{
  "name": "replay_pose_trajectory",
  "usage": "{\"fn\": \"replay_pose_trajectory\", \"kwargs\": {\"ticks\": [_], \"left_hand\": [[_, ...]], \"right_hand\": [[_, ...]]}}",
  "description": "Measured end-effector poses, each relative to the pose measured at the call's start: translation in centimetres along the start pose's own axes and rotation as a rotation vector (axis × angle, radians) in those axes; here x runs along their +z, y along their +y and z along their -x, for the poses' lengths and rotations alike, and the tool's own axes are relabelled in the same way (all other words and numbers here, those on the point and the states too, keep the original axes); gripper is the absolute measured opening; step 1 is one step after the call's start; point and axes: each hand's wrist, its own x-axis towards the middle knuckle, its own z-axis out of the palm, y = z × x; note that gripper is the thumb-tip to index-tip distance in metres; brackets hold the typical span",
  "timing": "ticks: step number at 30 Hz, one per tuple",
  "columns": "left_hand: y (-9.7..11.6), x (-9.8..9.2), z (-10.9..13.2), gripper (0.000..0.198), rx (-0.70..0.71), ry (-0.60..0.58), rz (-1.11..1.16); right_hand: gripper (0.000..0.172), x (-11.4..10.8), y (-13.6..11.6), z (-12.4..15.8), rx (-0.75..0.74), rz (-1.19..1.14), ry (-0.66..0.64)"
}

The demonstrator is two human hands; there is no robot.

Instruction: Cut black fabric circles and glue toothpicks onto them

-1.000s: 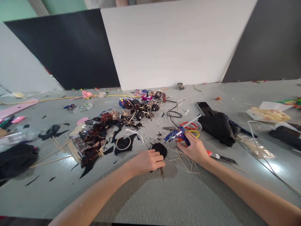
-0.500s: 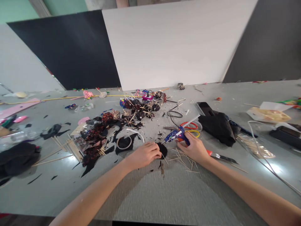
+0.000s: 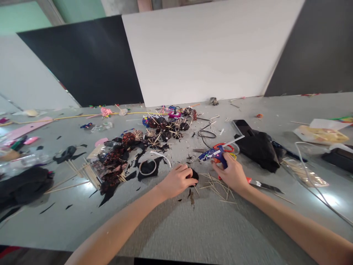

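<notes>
My right hand (image 3: 233, 171) is wrapped around a blue hot glue gun (image 3: 211, 154), with a pale glue stick (image 3: 234, 140) poking out of its back end. The gun's nozzle points left, a little above the table and apart from my left hand. My left hand (image 3: 178, 181) has its fingers curled and pressed onto a black round piece (image 3: 195, 176), partly hidden beneath them. The end of a thin stick (image 3: 196, 190) shows below that piece. Loose thin wooden sticks (image 3: 216, 186) lie between my hands.
A tape roll (image 3: 147, 166) sits left of my left hand. Behind it are several black balls with radiating sticks (image 3: 165, 129). Scissors (image 3: 228, 148), a knife (image 3: 266, 187) and black cloth (image 3: 259, 149) lie around my right hand. A black cord (image 3: 205, 132) runs behind the gun.
The glue gun has drawn back to the right and slightly up, away from the black round piece. My left fingers have shifted onto the piece and cover more of it.
</notes>
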Motion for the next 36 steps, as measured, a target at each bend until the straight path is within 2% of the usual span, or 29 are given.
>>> {"fn": "replay_pose_trajectory", "kwargs": {"ticks": [3, 5, 7, 9, 11, 13, 16, 18, 22, 28, 32, 36], "left_hand": [[0.7, -0.9, 0.0, 0.027, 0.036, 0.002, 0.074], [1.5, -1.8, 0.3, 0.024, 0.046, 0.013, 0.304], [2.3, -2.7, 0.7, 0.020, -0.021, 0.043, 0.589], [2.7, -3.3, 1.1, 0.023, -0.091, 0.044, 0.710], [2.7, -3.3, 1.4, 0.027, -0.135, 0.052, 0.723], [2.3, -2.9, 1.8, 0.030, -0.169, 0.109, 0.674], [1.9, -1.7, 2.2, 0.032, -0.258, 0.279, 0.534], [1.7, -0.9, 2.2, 0.028, -0.382, 0.389, 0.556], [1.3, -0.1, 1.2, 0.022, -0.618, 0.569, 0.963], [0.1, -1.2, -0.1, 0.033, -0.735, 0.622, 1.656], [-0.3, -1.9, 0.0, 0.032, -0.818, 0.672, 1.873], [-0.4, -2.6, -0.1, 0.028, -0.832, 0.685, 1.932]], "right_hand": [[0.034, 0.1, 0.6, -0.4, 0.090, -0.052, 0.039], [0.038, 0.1, 1.1, -0.7, 0.173, -0.095, 0.070], [0.044, 0.1, 1.5, -1.0, 0.246, -0.133, 0.080], [0.049, -0.1, 1.8, -1.3, 0.286, -0.162, 0.064], [0.052, -0.2, 1.8, -1.4, 0.297, -0.181, 0.052], [0.053, -0.3, 1.8, -1.5, 0.301, -0.195, 0.050], [0.052, -0.3, 1.7, -1.4, 0.310, -0.214, 0.039], [0.051, -0.3, 1.8, -1.3, 0.306, -0.221, 0.032], [0.050, -0.2, 2.0, -1.3, 0.309, -0.219, 0.019], [0.050, -0.2, 1.9, -1.3, 0.295, -0.206, 0.013], [0.049, -0.2, 1.7, -1.4, 0.283, -0.177, 0.018], [0.047, -0.3, 1.4, -1.4, 0.279, -0.173, 0.009]]}}
